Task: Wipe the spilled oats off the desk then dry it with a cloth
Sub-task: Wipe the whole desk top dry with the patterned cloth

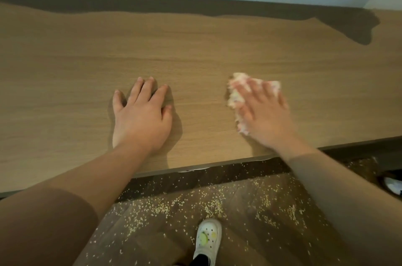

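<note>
1. The cloth (pale, crumpled, pink-flecked, blurred) lies on the desk near its front edge, right of centre; it is pinned beneath the right hand, bulging out past the fingertips and the thumb side.
2. That hand presses down with fingers straight and spread, clasping nothing; the cloth's bulk lies left of the palm, so a leftward sweep would probably lead with cloth.
3. The left hand rests flat on the wood, fingers splayed, well apart from the cloth.
4. No oats show on the desktop; oats speckle the dark floor below, around a white clog.
</note>
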A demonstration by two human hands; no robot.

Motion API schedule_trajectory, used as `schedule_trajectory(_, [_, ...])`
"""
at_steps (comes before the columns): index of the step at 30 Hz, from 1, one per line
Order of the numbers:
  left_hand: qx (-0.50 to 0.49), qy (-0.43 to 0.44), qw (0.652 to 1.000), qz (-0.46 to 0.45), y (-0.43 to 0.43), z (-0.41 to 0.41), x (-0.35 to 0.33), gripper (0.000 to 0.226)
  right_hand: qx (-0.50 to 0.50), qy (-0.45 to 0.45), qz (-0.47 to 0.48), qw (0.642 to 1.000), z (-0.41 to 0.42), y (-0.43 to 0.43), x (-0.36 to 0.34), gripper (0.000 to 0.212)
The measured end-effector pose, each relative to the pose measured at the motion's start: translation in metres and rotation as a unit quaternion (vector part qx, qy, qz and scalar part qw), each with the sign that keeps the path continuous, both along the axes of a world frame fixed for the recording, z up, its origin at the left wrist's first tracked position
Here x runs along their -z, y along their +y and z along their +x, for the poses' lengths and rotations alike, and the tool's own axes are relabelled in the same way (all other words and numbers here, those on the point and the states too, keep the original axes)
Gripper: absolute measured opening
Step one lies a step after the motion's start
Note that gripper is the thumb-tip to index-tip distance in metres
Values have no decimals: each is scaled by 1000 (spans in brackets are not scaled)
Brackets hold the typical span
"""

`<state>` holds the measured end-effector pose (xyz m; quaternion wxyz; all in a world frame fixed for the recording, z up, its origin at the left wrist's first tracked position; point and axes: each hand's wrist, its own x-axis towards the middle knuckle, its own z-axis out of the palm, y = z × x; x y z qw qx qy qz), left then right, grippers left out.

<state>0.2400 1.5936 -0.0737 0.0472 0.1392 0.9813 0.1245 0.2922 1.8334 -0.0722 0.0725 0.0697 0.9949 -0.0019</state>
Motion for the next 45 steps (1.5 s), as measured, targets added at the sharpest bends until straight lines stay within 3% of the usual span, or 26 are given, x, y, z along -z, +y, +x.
schedule_trajectory(3, [-12,6,999,40,1,0,-1,49,168,7,-39,985,-10,29,-3,51])
schedule_trajectory(5, [-31,5,997,71,1,1,-4,49,185,8,-51,981,-14,6,-3,52])
schedule_trajectory(9, [-38,7,999,37,2,1,-4,52,-47,23,-40,998,0,-68,-1,50])
schedule_trajectory(12, [-33,0,999,-15,3,-2,-1,59,-91,8,-24,996,-5,-53,-1,49])
schedule_trajectory(14, [-31,-4,999,-29,5,-2,-1,64,-50,-4,-9,999,-21,-15,2,49])
schedule_trajectory(19, [-39,-2,998,-39,7,0,0,68,229,24,-75,970,-60,27,-1,51])
schedule_trajectory(21, [-42,0,998,-38,7,0,0,68,172,21,-68,983,-63,-7,-2,51])
schedule_trajectory(24, [-43,-1,998,-43,7,1,-1,67,-81,29,-48,995,-45,-58,1,50])
schedule_trajectory(26, [-42,1,998,-44,8,1,-1,66,-127,26,-39,991,-52,-46,-1,49])
schedule_trajectory(28, [-43,4,998,-46,7,0,-1,68,-61,34,-36,997,-78,-8,2,49])
schedule_trajectory(31, [-46,14,998,-50,9,2,1,74,116,49,-50,991,-124,48,2,50])
schedule_trajectory(34, [-43,20,998,-43,9,0,3,74,208,36,-61,975,-157,50,3,53])
schedule_trajectory(37, [-39,28,998,-49,7,0,4,74,133,39,-70,988,-174,8,0,53])
schedule_trajectory(40, [-38,39,997,-49,8,0,6,74,-74,65,-59,993,-158,-62,0,51])
schedule_trajectory(42, [-37,38,997,-50,8,1,6,73,-220,59,-65,972,-136,-95,1,49])
schedule_trajectory(43, [-36,38,997,-51,7,1,6,72,-244,46,-67,966,-135,-90,1,48])
schedule_trajectory(45, [-36,33,998,-50,6,2,6,72,-184,35,-67,980,-151,-44,1,48])
